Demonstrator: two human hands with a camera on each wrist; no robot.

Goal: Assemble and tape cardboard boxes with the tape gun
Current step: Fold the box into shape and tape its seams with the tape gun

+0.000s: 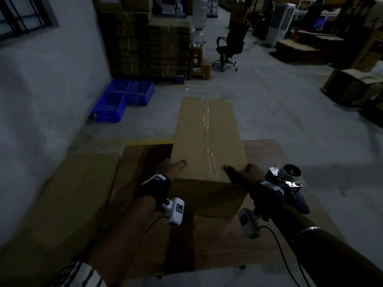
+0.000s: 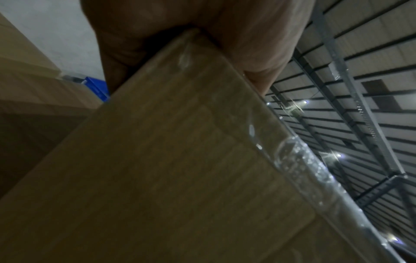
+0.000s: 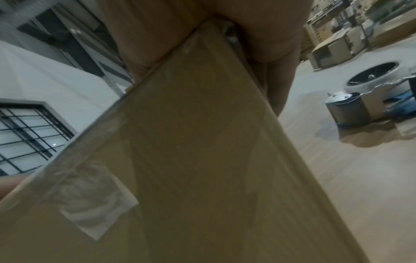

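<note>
We note blue plastic crates [image 1: 122,100] far left on the floor. The left hand [image 1: 169,168] and right hand [image 1: 241,172] grip the near corners of the long brown cardboard box [image 1: 207,137] on the wooden table [image 1: 269,150]; its top seam is taped. The tape gun [image 1: 287,183] lies idle, right. Further boxes presumably remain.

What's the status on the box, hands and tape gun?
Both hands, left and right, grip the taped box at its near corners. Tape gun idle on the table. Nothing blocking.
</note>
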